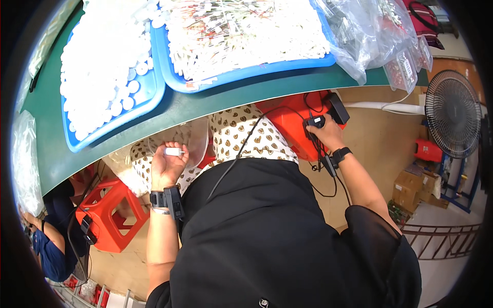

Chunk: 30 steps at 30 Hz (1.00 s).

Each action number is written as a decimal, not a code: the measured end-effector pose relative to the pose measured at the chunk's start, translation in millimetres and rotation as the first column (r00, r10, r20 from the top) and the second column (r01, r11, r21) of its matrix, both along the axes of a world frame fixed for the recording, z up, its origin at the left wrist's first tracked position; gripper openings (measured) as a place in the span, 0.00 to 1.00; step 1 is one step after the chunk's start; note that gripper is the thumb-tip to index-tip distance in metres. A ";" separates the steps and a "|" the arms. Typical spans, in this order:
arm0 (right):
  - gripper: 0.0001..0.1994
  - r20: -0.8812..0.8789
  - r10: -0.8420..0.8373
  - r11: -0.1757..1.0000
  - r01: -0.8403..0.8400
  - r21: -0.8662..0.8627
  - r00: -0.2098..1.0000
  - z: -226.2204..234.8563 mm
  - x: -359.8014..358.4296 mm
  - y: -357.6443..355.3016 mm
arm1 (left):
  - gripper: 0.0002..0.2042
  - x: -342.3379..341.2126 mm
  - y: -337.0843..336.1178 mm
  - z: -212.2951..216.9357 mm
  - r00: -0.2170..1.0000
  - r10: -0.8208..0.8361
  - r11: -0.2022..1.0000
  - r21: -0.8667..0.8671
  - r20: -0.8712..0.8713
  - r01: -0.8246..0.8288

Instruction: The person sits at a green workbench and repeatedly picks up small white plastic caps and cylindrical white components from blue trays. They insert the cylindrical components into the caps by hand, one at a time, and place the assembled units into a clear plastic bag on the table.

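My left hand [168, 165] is palm up below the table edge, its fingers curled round a small white cylinder [173, 151] with a thin tip. Over at the right, my right hand [328, 134] grips a small black box-shaped device [314, 122] with cables hanging from it. This device is above a red plastic stool [303, 141], beside a larger black block [338, 108]. A black strapped device [173, 201] sits on my left wrist, and a black band [341, 154] circles my right one.
On the green table [205, 100] stand a blue tray [154, 97] of white round pieces and another blue tray [287, 65] of small wired parts. Clear plastic bags [354, 43] lie at the right. A fan [453, 113], a second red stool [115, 215] and another person [54, 251] are nearby.
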State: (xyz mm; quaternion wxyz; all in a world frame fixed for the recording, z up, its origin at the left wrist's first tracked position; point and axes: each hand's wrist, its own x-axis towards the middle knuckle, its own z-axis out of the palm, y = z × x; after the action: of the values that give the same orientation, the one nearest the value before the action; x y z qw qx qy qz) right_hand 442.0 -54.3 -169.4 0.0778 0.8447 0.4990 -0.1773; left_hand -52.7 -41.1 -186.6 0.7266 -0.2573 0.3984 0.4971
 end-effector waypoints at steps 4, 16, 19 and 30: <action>0.21 0.047 -0.090 0.991 0.085 0.104 0.995 -11.1 18.6 25.4 | 0.08 1.5 1.3 -1.1 1.000 -0.007 1.000 0.024 0.019 0.006; 0.19 0.065 0.764 0.626 -0.762 0.166 0.642 -46.5 5.0 115.6 | 0.09 2.7 -4.9 -1.9 1.000 -0.002 1.000 0.007 0.003 0.002; 0.21 -0.157 0.690 0.722 -0.687 0.086 0.706 -44.0 -4.1 127.1 | 0.10 3.9 -9.0 4.4 1.000 0.026 1.000 0.004 -0.010 -0.026; 0.29 -0.015 0.611 0.784 -0.607 -0.128 0.792 -88.0 80.7 110.8 | 0.13 19.5 -6.7 10.1 0.999 0.009 0.998 -0.058 -0.037 -0.011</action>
State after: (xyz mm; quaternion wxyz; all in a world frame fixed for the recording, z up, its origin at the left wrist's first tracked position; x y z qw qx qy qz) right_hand 522.7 56.5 -257.4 0.1910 0.6343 0.7313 -0.1622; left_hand -33.2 -47.7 -176.5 0.7088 -0.2716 0.4246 0.4936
